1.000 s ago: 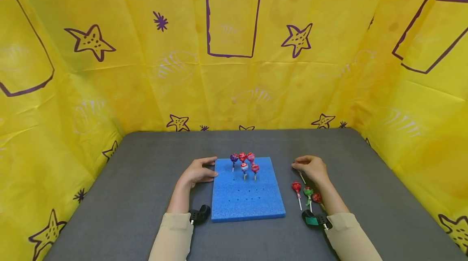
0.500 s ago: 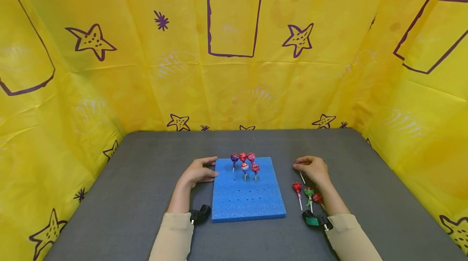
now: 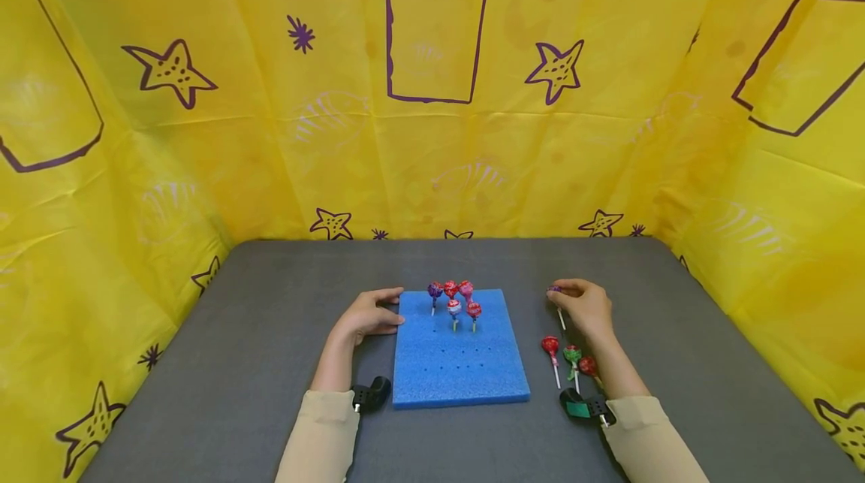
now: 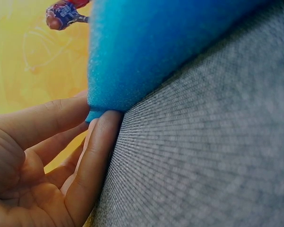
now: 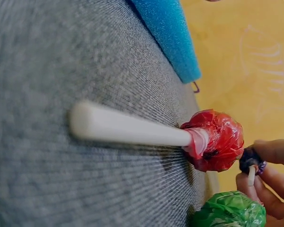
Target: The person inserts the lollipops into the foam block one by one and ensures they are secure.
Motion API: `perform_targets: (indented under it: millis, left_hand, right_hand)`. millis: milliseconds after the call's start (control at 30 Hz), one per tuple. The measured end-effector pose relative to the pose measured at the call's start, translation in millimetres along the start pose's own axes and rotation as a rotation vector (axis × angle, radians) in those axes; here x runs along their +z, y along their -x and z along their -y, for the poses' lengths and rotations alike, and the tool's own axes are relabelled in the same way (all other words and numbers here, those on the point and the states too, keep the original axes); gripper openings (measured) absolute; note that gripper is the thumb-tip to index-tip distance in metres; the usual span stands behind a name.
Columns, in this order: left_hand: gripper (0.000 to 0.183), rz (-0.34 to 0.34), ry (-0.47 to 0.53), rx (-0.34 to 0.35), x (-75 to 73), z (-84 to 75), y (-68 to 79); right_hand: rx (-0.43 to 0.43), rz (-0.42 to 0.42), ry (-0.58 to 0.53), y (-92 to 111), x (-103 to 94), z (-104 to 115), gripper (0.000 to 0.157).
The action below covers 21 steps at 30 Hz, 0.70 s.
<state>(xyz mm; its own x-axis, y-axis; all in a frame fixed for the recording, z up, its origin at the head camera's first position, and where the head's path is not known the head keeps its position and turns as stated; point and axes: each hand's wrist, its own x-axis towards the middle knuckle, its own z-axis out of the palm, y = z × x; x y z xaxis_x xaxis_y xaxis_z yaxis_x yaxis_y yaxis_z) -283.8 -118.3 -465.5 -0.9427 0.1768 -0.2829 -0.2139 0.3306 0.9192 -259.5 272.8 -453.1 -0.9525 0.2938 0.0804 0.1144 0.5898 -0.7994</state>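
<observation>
My left hand point(image 3: 368, 315) rests against the left edge of a blue foam board point(image 3: 459, 385), its fingertips touching the side. Several wrapped lollipops stand upright in the board's far part, among them a purple one point(image 3: 435, 290) and a pink one point(image 3: 466, 288). Rows of small holes show nearer me. To the board's right, my right hand point(image 3: 588, 312) pinches a purple-wrapped lollipop point(image 5: 250, 161) by its head, the stick pointing down. Below that hand lie a red lollipop point(image 3: 550, 346), a green one point(image 3: 572, 354) and a dark red one point(image 3: 589, 366), partly hidden by the wrist.
A grey table point(image 3: 304, 265) bears the board and the loose lollipops. Yellow patterned cloth point(image 3: 432, 167) hangs behind and at both sides. Black straps with cameras sit on both wrists; the right one point(image 3: 581, 406) is close to the loose sticks.
My right hand has risen slightly with the purple lollipop, which shows more clearly between the fingers. My left hand and the board stay as they were.
</observation>
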Motion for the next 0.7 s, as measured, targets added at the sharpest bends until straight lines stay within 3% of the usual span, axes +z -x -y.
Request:
perform_targets:
  millis: [467,700]
  left_hand:
    - [0.064,0.000,0.008,-0.015,0.5,-1.1,0.2]
    - [0.065,0.014,0.000,-0.001,-0.2,-1.8,1.8]
  right_hand:
    - [0.051,-0.067,-0.178,4,-6.3,16,0.036]
    - [0.063,-0.062,-0.271,5,-8.3,23,0.038]
